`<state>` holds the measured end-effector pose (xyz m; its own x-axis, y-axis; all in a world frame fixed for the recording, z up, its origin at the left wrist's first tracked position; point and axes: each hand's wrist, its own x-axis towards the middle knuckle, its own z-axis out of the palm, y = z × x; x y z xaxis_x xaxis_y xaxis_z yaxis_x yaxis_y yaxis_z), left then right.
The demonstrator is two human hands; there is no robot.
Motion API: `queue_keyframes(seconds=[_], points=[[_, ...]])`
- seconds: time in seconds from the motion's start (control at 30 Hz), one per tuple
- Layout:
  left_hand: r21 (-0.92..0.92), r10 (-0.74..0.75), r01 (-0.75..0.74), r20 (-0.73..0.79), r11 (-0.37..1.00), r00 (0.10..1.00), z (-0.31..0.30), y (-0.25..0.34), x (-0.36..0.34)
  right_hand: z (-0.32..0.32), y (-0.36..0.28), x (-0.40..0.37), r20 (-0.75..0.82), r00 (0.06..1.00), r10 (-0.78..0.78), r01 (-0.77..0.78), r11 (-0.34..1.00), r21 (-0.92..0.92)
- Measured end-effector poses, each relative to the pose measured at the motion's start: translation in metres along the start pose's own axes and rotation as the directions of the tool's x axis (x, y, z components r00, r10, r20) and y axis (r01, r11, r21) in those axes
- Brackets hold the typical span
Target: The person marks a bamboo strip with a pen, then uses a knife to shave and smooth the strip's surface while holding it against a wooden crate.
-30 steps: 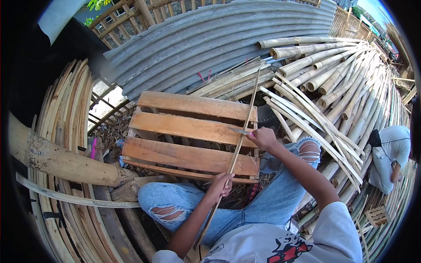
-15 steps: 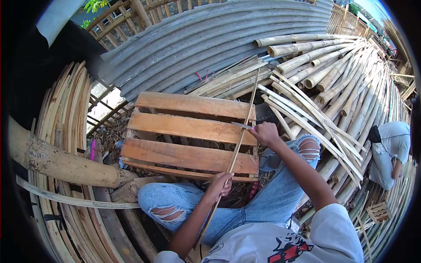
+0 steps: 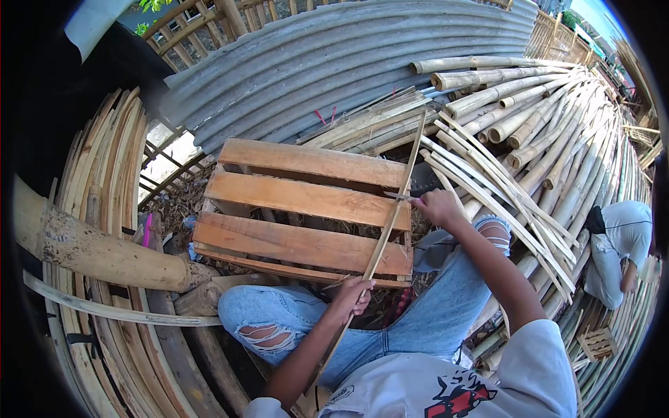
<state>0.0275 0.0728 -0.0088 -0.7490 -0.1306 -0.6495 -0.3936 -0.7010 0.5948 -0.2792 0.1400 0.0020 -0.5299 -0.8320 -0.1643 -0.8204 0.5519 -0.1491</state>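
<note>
A long, thin bamboo strip (image 3: 385, 240) runs from my lap up across the right part of a slatted wooden crate (image 3: 300, 198). My left hand (image 3: 352, 301) is closed round the strip near the crate's front edge. My right hand (image 3: 440, 207) grips a knife (image 3: 399, 198) whose handle is hidden in the fist. The blade lies against the strip, above the crate's right side. Small shavings or splinters show near the left hand.
Split bamboo slats (image 3: 502, 191) lie right of the crate before piled bamboo poles (image 3: 529, 129). A corrugated metal sheet (image 3: 348, 66) stands behind. A thick bamboo pole (image 3: 111, 251) and stacked strips (image 3: 104, 181) are at left. Another person (image 3: 617, 244) crouches at far right.
The strip's upper end has swung a little to the right. My right hand and the knife have shifted slightly right, while my left hand keeps its hold. The view has moved slightly.
</note>
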Motion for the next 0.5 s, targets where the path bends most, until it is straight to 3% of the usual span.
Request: queue_keyframes(seconds=[0.07,0.13,0.17,0.2,0.27,0.33,0.4,0.43,0.47,0.5], points=[[-0.063,-0.010,0.013,0.044,0.998,0.999,-0.004,-0.002,0.007,0.006,-0.004,0.002,-0.007,1.000,0.027,-0.027,0.999,0.019],[-0.212,-0.053,0.080,0.130,0.974,0.990,-0.009,0.003,0.006,0.020,-0.022,-0.016,-0.104,0.973,-0.204,0.213,0.974,0.073],[-0.173,-0.058,0.077,0.113,0.982,0.992,-0.009,0.004,0.002,0.023,-0.029,-0.028,-0.062,0.957,-0.284,0.288,0.954,0.078],[-0.172,-0.055,0.075,0.114,0.982,0.992,-0.009,0.005,0.004,0.013,-0.026,-0.022,-0.064,0.956,-0.285,0.289,0.954,0.076],[-0.055,-0.017,0.018,0.023,0.998,1.000,-0.006,-0.005,0.002,-0.003,-0.013,-0.008,0.134,0.991,-0.028,0.015,0.995,0.096],[-0.141,-0.041,0.055,0.101,0.988,0.994,-0.007,0.001,0.009,0.009,-0.021,-0.002,0.032,0.999,-0.033,0.032,0.999,0.043],[-0.194,-0.014,0.029,0.080,0.981,0.997,-0.006,0.005,0.009,0.025,-0.037,-0.012,-0.154,0.973,-0.171,0.190,0.975,0.119],[-0.134,0.000,0.006,0.043,0.991,0.999,-0.007,0.003,0.006,0.028,-0.042,-0.020,-0.137,0.956,-0.259,0.272,0.958,0.088],[-0.130,0.002,0.004,0.040,0.992,0.999,-0.008,0.003,0.005,0.027,-0.035,-0.013,-0.141,0.955,-0.260,0.274,0.958,0.091],[-0.054,0.018,-0.018,0.003,0.998,1.000,-0.007,0.000,0.004,0.025,-0.019,-0.001,-0.110,0.985,-0.134,0.142,0.988,0.068]])
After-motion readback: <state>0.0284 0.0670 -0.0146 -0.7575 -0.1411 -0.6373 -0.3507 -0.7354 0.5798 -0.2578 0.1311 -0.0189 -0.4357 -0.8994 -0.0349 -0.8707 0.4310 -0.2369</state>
